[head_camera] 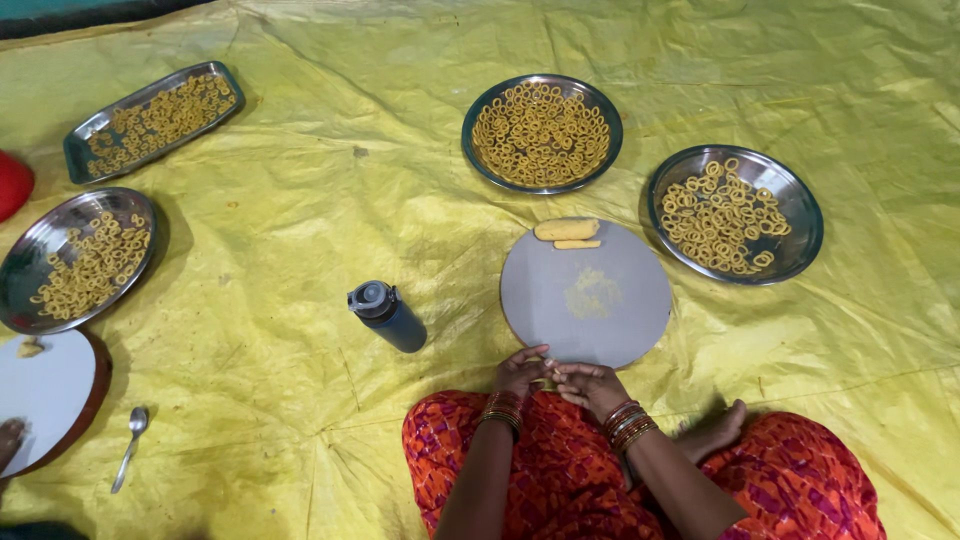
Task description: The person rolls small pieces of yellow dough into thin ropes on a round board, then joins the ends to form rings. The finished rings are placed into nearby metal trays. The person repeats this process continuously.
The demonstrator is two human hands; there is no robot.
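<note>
At the lower centre of the frame we see our left hand (519, 372) and right hand (592, 385) meeting fingertip to fingertip, both pinched narrowly around one small bit of yellow dough (545, 383) at the near edge of the round grey board (587, 294). On that board we count two dough rolls (566, 231) lying side by side at its far edge, and one patch of yellow crumbs (592, 293) in the middle. Just left of the board one dark bottle (387, 315) lies tilted on the yellow sheet (300, 200). Beyond, we count four steel trays of yellow dough rings: one round plate (541, 133) at upper centre, one round plate (735, 213) at the right, one oblong tray (152, 120) at upper left, and one round plate (78, 258) at the left. At lower left lies one spoon (131, 445), beside a second, white board (45, 393), where another person's hand (10, 440) shows at the frame's edge.
</note>
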